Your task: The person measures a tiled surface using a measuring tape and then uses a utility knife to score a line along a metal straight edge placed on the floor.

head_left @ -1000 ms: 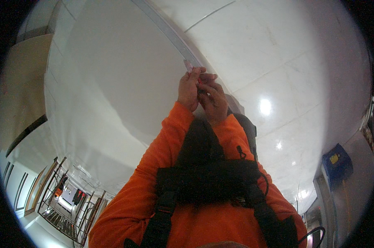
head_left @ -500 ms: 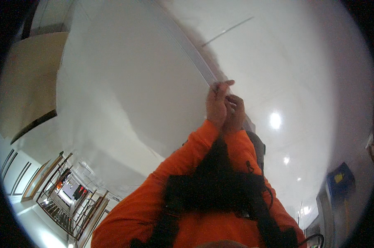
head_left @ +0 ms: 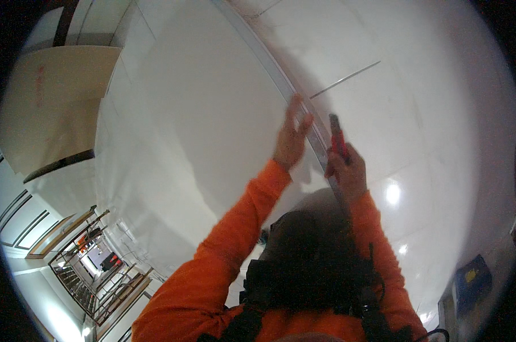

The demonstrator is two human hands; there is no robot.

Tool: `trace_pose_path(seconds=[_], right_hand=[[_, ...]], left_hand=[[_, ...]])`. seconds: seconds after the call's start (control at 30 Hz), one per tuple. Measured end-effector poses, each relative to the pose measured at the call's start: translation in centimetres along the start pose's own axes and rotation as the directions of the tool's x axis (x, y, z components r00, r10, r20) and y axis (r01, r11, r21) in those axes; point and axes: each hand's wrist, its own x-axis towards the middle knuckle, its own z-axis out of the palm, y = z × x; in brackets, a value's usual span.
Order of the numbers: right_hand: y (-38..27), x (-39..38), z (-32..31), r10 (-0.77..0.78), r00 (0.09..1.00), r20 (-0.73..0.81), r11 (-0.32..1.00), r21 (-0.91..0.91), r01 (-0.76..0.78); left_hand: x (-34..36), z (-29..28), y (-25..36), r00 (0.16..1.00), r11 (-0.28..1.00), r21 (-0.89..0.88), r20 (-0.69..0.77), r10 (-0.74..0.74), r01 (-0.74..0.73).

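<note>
A long, thin grey metal-looking strip [head_left: 272, 66] runs diagonally from the top of the view down toward my body. My left hand [head_left: 292, 139] lies against its left side, fingers stretched out and slightly blurred, with nothing visible in them. On the strip's other side, my right hand [head_left: 348, 168] is closed around a red-handled tool [head_left: 339, 142]. The tool's dark grey tip points away from me; its exact kind is too blurred to make out.
A thin straight rod [head_left: 346, 78] lies on the glossy white tiled floor [head_left: 417, 125] beyond my right hand. At the left stands a large brown board [head_left: 58, 108]. Metal scaffold-like framing [head_left: 78, 285] shows at lower left, and a blue item [head_left: 473, 279] at lower right.
My hands were together over the strip and have moved apart. The left now rests along the strip, the right has shifted right, and the red-handled tool has come into sight.
</note>
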Motion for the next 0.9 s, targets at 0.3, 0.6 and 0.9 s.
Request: trace_pose_path(seconds=[0.3,0.6,0.9], right_hand=[[-7.5,7.8,-0.3,-0.180,0.977,0.113,0.944,-0.259,0.204],[-9.3,8.7,0.9,-0.116,0.990,0.081,0.992,-0.033,0.119],[-10.7,7.6,2.0,-0.065,0.995,-0.079,0.973,0.214,0.081]], left_hand=[[17.0,-10.6,-2.8,0.965,0.599,0.778,0.035,0.260,-0.189],[20.2,-5.5,-5.7,0.822,0.786,0.567,-0.551,0.141,0.245],[20.2,-5.5,-5.1,0.820,0.798,0.581,-0.528,0.222,0.158]])
